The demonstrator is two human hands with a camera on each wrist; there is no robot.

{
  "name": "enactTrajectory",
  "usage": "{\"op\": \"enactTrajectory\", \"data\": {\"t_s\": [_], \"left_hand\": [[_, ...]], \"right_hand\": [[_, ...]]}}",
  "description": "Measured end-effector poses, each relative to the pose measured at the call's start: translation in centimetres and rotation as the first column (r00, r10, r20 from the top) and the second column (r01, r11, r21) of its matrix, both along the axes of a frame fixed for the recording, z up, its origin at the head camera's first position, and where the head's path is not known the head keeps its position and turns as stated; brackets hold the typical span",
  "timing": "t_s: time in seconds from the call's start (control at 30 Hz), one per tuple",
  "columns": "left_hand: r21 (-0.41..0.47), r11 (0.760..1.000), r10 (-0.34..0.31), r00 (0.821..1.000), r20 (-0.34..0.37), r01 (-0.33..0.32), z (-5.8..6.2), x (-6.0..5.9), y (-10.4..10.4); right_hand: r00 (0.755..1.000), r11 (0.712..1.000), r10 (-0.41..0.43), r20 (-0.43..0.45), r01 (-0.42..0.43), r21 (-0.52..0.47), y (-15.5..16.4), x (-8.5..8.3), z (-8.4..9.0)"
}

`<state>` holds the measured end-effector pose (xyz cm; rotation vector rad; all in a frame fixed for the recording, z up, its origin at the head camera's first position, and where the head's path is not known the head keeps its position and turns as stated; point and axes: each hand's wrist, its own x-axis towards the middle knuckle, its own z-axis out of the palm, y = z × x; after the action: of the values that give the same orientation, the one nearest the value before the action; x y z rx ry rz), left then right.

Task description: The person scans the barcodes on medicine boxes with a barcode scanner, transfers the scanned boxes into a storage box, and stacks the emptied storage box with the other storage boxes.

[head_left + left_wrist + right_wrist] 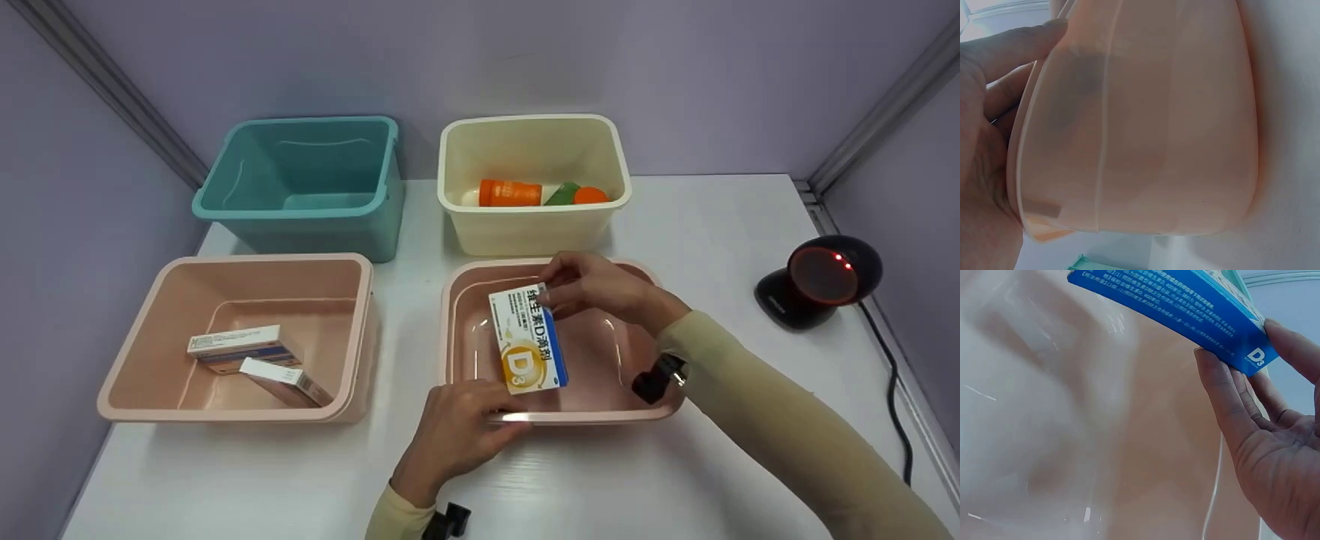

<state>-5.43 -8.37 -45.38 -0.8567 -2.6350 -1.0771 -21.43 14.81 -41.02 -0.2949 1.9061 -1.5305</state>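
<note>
Vitamin D3 box hangs over the pink bin near the table's front edge, pinched at its top end by the right hand. Light, stiff cardboard, probably best held by its edges. Left hand grips the bin's front rim.

We are seeing only part of the vitamin box in the right wrist view, its top cut off by the edge. Our left hand is running off the left wrist view, fingertips hidden behind the pink tub. The small boxes' print is too small to read.
</note>
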Motion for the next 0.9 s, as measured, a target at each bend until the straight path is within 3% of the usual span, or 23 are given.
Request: {"op": "enactTrajectory", "data": {"t_s": [0.4, 0.9], "left_hand": [[0.027, 1.000, -0.009, 0.998, -0.060, 0.010, -0.3, 0.0, 0.0], [0.026, 1.000, -0.006, 0.998, -0.057, 0.007, -0.2, 0.1, -0.1]], "right_hand": [[0.992, 0.998, -0.059, -0.112, 0.055, -0.042, 2.4, -0.2, 1.7], [0.984, 0.994, -0.104, -0.147, 0.097, -0.054, 4.8, -0.4, 3.0]]}}
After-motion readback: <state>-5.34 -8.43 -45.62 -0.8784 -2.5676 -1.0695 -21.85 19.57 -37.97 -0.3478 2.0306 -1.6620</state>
